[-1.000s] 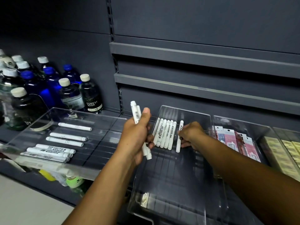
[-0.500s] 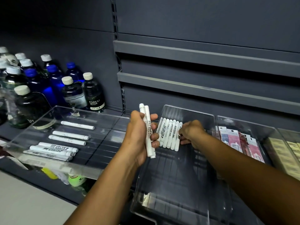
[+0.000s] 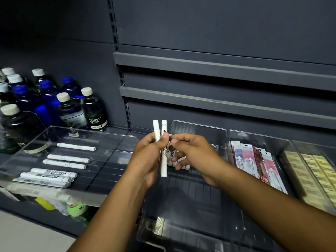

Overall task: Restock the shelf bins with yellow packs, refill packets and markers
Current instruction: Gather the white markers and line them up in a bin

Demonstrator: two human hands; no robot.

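My left hand (image 3: 145,160) grips two white markers (image 3: 163,160) upright over the left edge of the middle clear bin (image 3: 198,125). My right hand (image 3: 194,153) hovers right beside them, its fingers loosely curled and its thumb tip close to the markers; I cannot see it holding anything. It hides most of a row of white markers (image 3: 181,167) lying in that bin. Several more white markers (image 3: 66,161) lie in the clear tray (image 3: 109,179) on the left. Red and pink refill packets (image 3: 254,160) fill the bin to the right, and yellow packs (image 3: 316,170) the bin at the far right.
Dark and blue bottles (image 3: 72,110) stand on the shelf at the back left. Two grey rails (image 3: 218,100) run across the back panel above the bins. Below the left tray lie green and yellow items (image 3: 76,208).
My right hand has left the row of markers in the bin and come back to the markers in my left hand. My left hand has stayed about where it was.
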